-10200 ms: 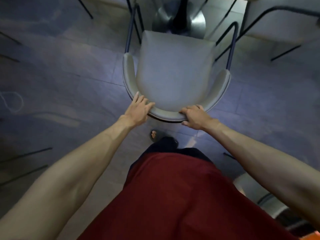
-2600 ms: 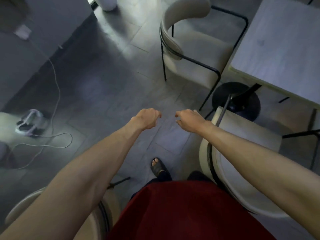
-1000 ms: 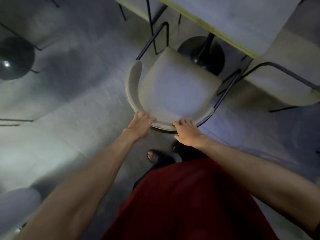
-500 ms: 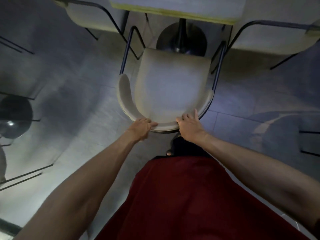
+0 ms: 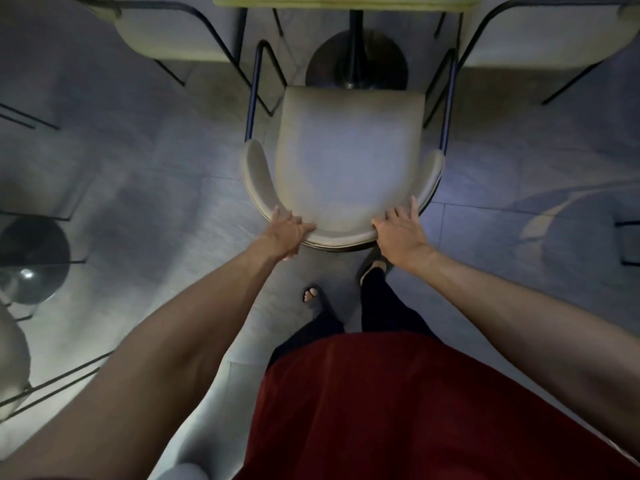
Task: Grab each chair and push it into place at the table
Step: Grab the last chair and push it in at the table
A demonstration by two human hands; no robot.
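Counter (image 5: pixel 341 0) edge seen at top, round pedestal base (image 5: pixel 356 67) beneath; side chairs (image 5: pixel 166 32) flanking. Chair (image 5: pixel 346 168) facing counter, seat clear of it. Curved backrest being gripped by left hand (image 5: pixel 287 233); right hand (image 5: pixel 401 230) being laid flat, fingers spread.

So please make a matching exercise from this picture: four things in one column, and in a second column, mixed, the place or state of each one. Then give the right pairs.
Things:
1. left hand
2. right hand
3. table base
4. side chair

Places or states:
A. round and dark, on the floor beyond the seat of the middle chair
B. flat on the curved backrest, fingers spread
C. at upper left, beside the table
D. curled over the backrest edge

Pairs: 1-D, 2-B, 3-A, 4-C
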